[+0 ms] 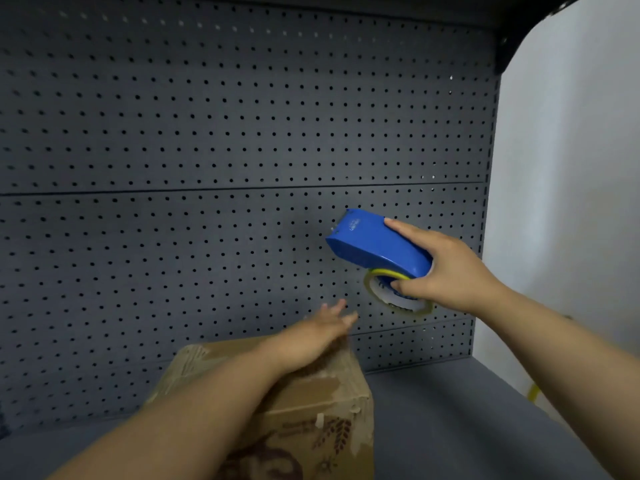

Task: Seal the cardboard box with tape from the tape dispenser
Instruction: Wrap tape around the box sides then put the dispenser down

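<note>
A brown cardboard box (pixel 308 407) with old tape scraps and a dark print stands on the grey shelf at the bottom centre. My left hand (pixel 311 336) lies stretched over its top far edge, fingers apart and blurred, holding nothing. My right hand (pixel 446 268) holds a blue tape dispenser (pixel 374 245) up in the air to the right of and above the box, its toothed end pointing left. A roll of clear tape (pixel 394 294) with a yellow rim sits under the dispenser beside my thumb.
A dark grey pegboard (pixel 225 150) forms the back wall right behind the box and dispenser. The grey shelf surface (pixel 450 427) runs to the right of the box. A white wall (pixel 571 168) lies beyond the shelf's right edge.
</note>
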`<state>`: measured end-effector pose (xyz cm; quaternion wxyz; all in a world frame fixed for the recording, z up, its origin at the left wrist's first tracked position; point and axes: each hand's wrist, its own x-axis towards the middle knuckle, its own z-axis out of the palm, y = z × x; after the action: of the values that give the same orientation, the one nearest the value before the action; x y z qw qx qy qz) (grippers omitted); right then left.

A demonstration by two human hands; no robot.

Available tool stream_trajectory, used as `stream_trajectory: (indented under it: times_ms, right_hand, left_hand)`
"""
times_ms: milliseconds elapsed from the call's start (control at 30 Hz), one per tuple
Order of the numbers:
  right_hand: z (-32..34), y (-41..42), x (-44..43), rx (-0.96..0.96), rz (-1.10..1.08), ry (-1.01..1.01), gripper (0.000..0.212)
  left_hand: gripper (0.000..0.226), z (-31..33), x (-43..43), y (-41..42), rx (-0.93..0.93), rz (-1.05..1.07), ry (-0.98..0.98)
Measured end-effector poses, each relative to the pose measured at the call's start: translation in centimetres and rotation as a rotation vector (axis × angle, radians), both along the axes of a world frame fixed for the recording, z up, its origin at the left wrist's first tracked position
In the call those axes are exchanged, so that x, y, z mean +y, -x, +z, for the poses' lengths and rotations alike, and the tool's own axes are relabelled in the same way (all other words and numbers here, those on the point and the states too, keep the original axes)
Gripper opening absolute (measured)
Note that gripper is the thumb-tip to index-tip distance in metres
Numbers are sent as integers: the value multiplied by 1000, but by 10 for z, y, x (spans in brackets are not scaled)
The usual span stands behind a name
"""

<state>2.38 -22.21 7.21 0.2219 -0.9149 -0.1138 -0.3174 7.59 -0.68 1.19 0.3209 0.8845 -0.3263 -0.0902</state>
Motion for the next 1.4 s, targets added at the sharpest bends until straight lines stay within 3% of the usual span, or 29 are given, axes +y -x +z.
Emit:
stream_trajectory:
  times_ms: [100,167,200,267,467,767,967,1267,1400]
  right_hand:
    - [8,2,42,-66,-24,-16,87]
    - [13,3,75,-101,-41,-22,86]
    - [15,4,91,-115,-52,-26,85]
    - [18,6,122,-138,-79,-41,85]
    - [13,12,188,-191,-224,62,83]
    - [9,38,247,-180,-404,146,89]
    - [3,56,288,-91,-434,74,80]
    - [-18,114,350,-104,-633,84,82]
    - [-25,143,371,-72,-678,51,83]
  left_hand:
    - [69,34,28,-24,352,320,660]
    - [78,58,53,-45,602,284,881]
    - [82,70,66,-52,687,229,901]
    - [77,91,89,-59,738,114,871]
    - [15,117,136,-77,628,-3,843]
    - [15,128,180,-74,480,-66,727]
    - [12,130,205,-62,406,-97,691]
    - [24,124,221,-5,330,-123,625]
    - [14,120,226,19,304,-147,616]
